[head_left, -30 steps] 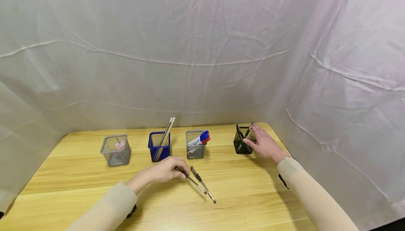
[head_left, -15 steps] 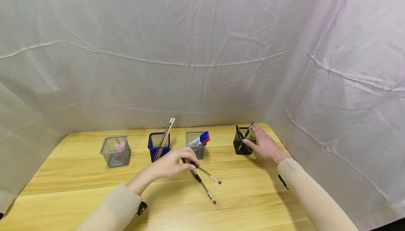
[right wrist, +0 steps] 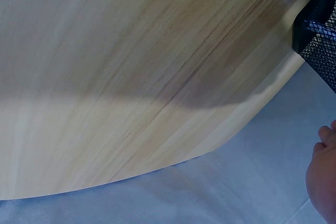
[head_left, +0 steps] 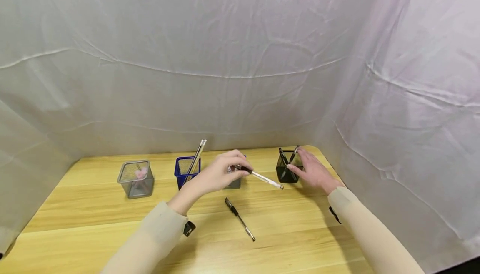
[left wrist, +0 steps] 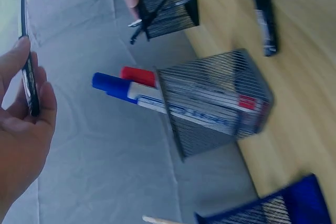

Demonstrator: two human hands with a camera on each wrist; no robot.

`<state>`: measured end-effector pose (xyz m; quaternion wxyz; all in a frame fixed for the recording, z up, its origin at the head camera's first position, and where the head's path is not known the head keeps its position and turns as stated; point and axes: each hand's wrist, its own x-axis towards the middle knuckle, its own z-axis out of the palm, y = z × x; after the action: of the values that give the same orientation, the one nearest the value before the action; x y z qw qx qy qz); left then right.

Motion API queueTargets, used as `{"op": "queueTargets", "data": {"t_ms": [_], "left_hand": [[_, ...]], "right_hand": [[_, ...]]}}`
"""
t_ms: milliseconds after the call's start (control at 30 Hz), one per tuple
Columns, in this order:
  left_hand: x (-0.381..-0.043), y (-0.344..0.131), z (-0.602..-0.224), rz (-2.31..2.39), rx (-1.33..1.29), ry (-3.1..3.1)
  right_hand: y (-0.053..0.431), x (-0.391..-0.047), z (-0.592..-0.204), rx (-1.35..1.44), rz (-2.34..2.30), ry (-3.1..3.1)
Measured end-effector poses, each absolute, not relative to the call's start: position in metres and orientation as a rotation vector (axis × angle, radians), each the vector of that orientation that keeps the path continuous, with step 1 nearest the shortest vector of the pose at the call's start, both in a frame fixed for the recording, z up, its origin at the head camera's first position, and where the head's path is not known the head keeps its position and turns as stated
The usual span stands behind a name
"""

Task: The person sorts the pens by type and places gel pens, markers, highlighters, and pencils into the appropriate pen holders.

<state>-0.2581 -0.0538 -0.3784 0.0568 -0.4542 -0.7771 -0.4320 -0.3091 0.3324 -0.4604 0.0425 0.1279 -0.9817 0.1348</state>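
Note:
My left hand [head_left: 221,172] pinches a black-and-clear gel pen [head_left: 267,179] between thumb and fingers, held up over the table with its tip end slanting down to the right. In the left wrist view that pen [left wrist: 30,77] shows along the fingers. My right hand [head_left: 316,172] holds a black mesh pen holder [head_left: 286,176] at its right side, thumb across the front and fingers by the back rim. Several black pens [head_left: 283,157] lean inside it. A second gel pen [head_left: 240,219] lies on the table, below my left hand in the head view.
Behind my left hand, a grey mesh holder [left wrist: 215,103] contains blue and red markers [left wrist: 118,86]. Left of it stands a blue mesh holder [head_left: 181,169] with pencils [head_left: 196,157]. A silver mesh holder [head_left: 144,188] with pink items stands farther left. Grey cloth [head_left: 232,99] walls the table.
My left hand has lifted the gel pen off the table and carried it up and right, towards the black holder. The other gel pen and my right hand stay in place.

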Motion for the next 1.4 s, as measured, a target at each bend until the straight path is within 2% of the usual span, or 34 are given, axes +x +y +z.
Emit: {"op": "queueTargets", "data": {"t_ms": [500,900,1400], "left_hand": [[-0.3,0.003,-0.354,-1.309,-1.068,-2.324],[-0.318,0.038,-0.35,-1.187,-1.034,-2.476],[-0.33,0.071,-0.365,-0.801,-1.017,-2.71]], "right_hand": [[0.333,-0.311,-0.461,0.389,0.418,-2.997],[0.332,-0.31,-0.458,0.375,0.429,-3.017],[0.33,-0.308,-0.458,0.375,0.437,-3.021]]}}
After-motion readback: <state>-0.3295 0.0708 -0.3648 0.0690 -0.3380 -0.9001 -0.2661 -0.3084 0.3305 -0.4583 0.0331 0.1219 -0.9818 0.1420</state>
